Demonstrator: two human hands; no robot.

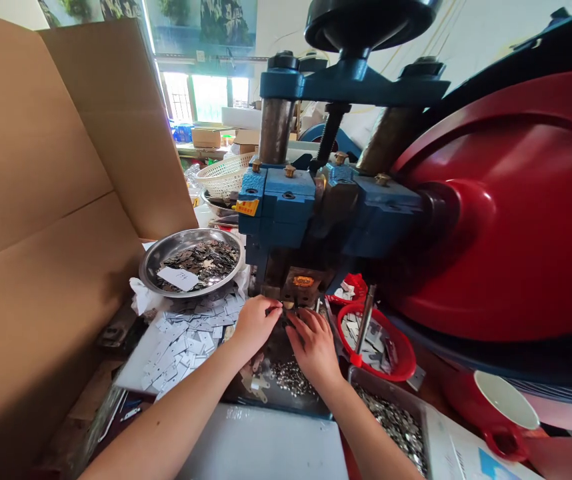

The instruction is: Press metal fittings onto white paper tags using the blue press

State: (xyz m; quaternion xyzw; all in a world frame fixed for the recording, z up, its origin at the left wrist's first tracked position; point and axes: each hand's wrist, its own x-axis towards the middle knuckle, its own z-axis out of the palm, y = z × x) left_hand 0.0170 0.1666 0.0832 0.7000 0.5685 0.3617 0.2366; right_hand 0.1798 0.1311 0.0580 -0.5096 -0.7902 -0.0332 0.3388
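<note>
"While both hands meet at the centre of the frame, what is each doing?"

"The left hand (257, 327) has its thumb and forefinger drawn close together, a narrow grip, at the foot of the blue press (279, 217). I cannot tell whether anything is pinched there. The right hand (317, 347) is palm down, fingers loosely spread and bent; whatever lies under its fingertips is hidden."

"And the work itself?"

"A small brass-coloured piece (289, 305) shows at the centre, by the left fingertips, low on the press. It is too small to identify."

"What lies around them?"

"Small shiny parts (291, 377) are heaped just below the hands. Pale flat plates (186, 350) spread at lower left, near a steel basin (150, 270) of darker metal pieces. Right of centre sits a red basket (407, 363) of flat pieces; a big red wheel (531, 227) fills the right side."
</note>
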